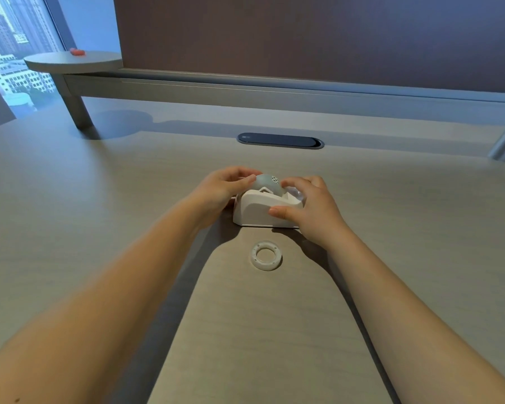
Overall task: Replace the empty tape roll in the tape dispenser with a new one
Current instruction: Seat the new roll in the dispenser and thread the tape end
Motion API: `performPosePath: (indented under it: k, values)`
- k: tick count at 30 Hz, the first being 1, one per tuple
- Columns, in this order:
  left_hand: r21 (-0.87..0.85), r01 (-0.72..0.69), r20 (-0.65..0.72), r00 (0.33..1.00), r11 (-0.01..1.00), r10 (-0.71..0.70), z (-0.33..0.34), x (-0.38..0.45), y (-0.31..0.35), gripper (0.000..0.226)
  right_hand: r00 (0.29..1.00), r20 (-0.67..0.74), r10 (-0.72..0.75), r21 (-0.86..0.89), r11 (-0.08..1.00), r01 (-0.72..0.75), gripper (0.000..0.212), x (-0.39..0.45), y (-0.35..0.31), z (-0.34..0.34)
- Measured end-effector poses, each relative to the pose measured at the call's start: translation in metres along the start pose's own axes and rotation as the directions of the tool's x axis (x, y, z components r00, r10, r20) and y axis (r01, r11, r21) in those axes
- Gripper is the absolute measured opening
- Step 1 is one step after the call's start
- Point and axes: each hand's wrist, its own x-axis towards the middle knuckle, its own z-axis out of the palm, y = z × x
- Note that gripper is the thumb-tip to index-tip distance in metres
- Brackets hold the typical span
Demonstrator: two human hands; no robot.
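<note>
the left hand point(220, 186) comes in from 8 o'clock, its fingers curled onto the left side of the tape roll point(267, 185) seated in the top of the white tape dispenser point(264, 209). the dispenser stands mid-desk point(99, 228). an empty white tape core point(266, 255) lies flat just at its 6 o'clock, touching nothing. the right hand point(311, 207) at 3 o'clock clamps the dispenser body, thumb on the near wall, fingers over the far end.

An office: a wide desk point(99, 228) with a cable port point(280, 140) near its far edge (below a partition screen point(303, 36)), beside a high-rise window point(15, 39).
</note>
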Motion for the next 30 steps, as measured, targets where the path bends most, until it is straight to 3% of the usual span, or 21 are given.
performPosePath:
  k: [5, 10, 14, 19, 30]
  values:
    - [-0.053, -0.018, -0.014, 1.0, 0.998, 0.017, 0.0, 0.002, -0.002, 0.015, 1.0, -0.013, 0.01, -0.007, 1.0, -0.01, 0.052, -0.001, 0.0, 0.001]
    - [0.104, -0.052, -0.01, 0.999, 0.993, 0.054, -0.002, -0.001, 0.0, 0.032, 0.998, 0.032, 0.061, 0.047, 0.997, -0.062, 0.045, 0.001, -0.002, -0.002]
    - [0.118, -0.113, -0.159, 0.979, 0.987, 0.131, -0.001, -0.006, -0.001, 0.039, 0.988, -0.156, 0.003, -0.031, 0.999, -0.008, 0.039, 0.004, -0.01, -0.003]
    - [0.161, -0.111, -0.122, 0.984, 0.981, 0.132, -0.001, -0.012, -0.004, 0.048, 0.99, -0.141, -0.024, -0.156, 0.988, 0.002, 0.033, 0.008, -0.019, -0.001]
    - [0.251, -0.099, -0.127, 0.983, 0.963, 0.134, 0.008, -0.014, -0.008, 0.054, 0.966, -0.252, -0.064, -0.231, 0.973, 0.004, 0.027, 0.004, -0.037, 0.0]
